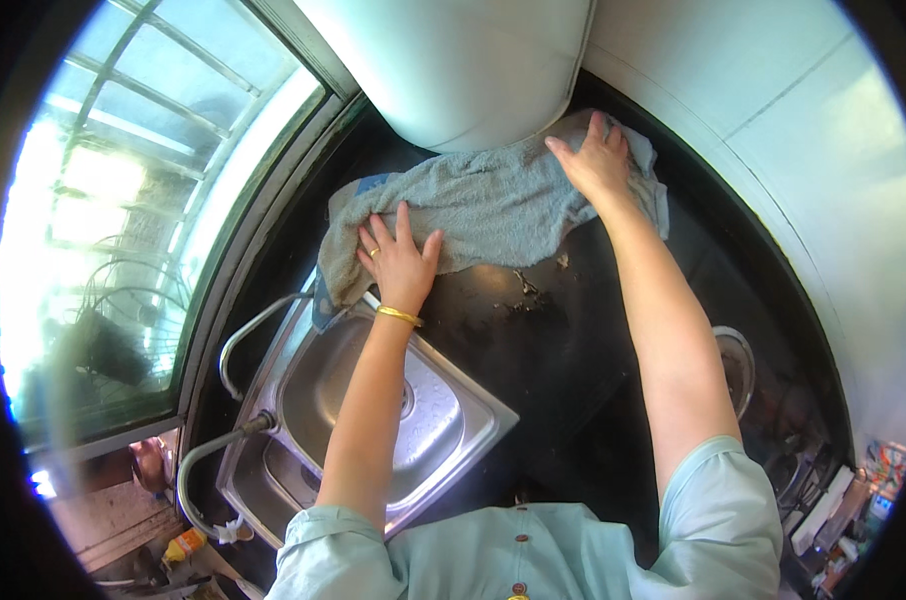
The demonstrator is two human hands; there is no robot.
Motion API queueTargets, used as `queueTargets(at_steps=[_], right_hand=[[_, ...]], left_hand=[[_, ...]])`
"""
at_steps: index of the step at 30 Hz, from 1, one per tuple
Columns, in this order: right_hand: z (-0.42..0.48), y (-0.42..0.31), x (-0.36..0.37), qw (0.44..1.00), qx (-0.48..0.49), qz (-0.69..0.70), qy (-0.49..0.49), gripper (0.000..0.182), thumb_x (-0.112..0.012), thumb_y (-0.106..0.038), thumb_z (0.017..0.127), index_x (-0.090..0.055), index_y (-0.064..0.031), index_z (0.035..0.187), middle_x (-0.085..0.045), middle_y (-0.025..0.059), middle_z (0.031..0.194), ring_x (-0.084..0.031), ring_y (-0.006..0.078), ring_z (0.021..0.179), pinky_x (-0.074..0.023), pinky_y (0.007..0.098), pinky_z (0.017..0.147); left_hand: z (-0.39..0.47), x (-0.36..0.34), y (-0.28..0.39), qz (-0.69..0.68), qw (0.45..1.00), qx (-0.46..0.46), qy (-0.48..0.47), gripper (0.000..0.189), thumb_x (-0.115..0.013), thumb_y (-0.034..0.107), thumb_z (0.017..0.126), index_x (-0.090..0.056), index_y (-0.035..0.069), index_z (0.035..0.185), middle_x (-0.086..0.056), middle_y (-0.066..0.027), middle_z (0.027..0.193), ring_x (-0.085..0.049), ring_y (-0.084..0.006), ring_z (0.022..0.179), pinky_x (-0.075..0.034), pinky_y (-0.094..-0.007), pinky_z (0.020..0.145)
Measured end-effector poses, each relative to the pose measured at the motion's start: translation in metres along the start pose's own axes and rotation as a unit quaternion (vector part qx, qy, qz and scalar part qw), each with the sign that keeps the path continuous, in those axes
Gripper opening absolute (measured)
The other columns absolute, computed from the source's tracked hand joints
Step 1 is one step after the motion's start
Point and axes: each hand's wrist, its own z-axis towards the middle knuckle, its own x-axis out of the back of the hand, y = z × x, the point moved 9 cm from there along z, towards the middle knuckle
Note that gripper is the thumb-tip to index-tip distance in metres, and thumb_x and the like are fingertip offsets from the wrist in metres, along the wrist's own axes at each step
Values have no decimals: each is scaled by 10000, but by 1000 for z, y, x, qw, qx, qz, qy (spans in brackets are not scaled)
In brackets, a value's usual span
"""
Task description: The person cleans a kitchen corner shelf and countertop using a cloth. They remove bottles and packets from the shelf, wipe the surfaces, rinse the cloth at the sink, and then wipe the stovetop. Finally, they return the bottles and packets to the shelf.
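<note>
A grey-blue terry towel (490, 206) lies bunched and stretched across the black countertop (565, 360), at the foot of a white rounded column. My left hand (402, 262), with a gold ring and bracelet, rests spread on the towel's left part, near the corner of the steel sink. Further back on the right, my right hand (594, 161) presses on the towel's other end with its fingers apart. Neither hand is closed around the cloth. Small bits of debris (526, 285) lie on the counter just in front of the towel.
A double-bowl stainless steel sink (490, 411) with curved faucets (197, 457) is at the left, beside a barred window (152, 90). The white column (475, 67) stands behind the towel. At right are a round lid-like object (738, 367) and a white wall (790, 187).
</note>
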Motion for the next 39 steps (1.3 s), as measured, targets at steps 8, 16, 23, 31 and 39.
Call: queueTargets(at_steps=[8, 16, 23, 31, 39], right_hand=[[-109, -67, -33, 951, 300, 53, 50, 265, -541, -128, 785, -586, -46, 1033, -556, 85, 1124, -488, 279, 1091, -404, 449, 874], [-20, 40, 53, 760, -40, 575, 300, 215, -550, -162, 867, -530, 44, 923, -588, 75, 816, -512, 132, 718, -438, 307, 674], [36, -12, -4, 908, 35, 376, 183, 396, -502, -198, 827, -517, 85, 1103, -461, 275, 1244, -462, 360, 1159, -351, 388, 988], [46, -9, -27, 984, 46, 140, 102, 382, -492, -201, 772, -549, -8, 1096, -483, 214, 1166, -454, 390, 1087, -388, 446, 929], [54, -14, -15, 998, 57, 15, 34, 415, -528, -219, 751, -565, -59, 1132, -483, 195, 1195, -472, 360, 1104, -422, 435, 898]], left_hand=[[50, -28, 44, -19, 991, -125, 33, 602, -573, 270, 768, -413, 24, 1294, -419, -194, 1321, -347, -316, 1263, -252, -450, 1027], [69, 9, 40, -325, 940, -102, 27, 627, -615, 142, 759, -361, -12, 1311, -301, -202, 1404, -316, -342, 1287, -296, -371, 1040], [91, -10, 55, -330, 940, -60, 66, 905, -698, 163, 684, -150, -56, 1371, -173, -260, 1434, -188, -360, 1338, -209, -371, 1084], [87, -13, 55, -288, 953, -55, 83, 995, -740, 192, 659, -104, -66, 1379, -164, -280, 1429, -196, -371, 1333, -204, -362, 1084], [87, -12, 56, -298, 949, -56, 88, 976, -735, 197, 661, -123, -68, 1374, -183, -288, 1420, -199, -372, 1332, -218, -357, 1079]])
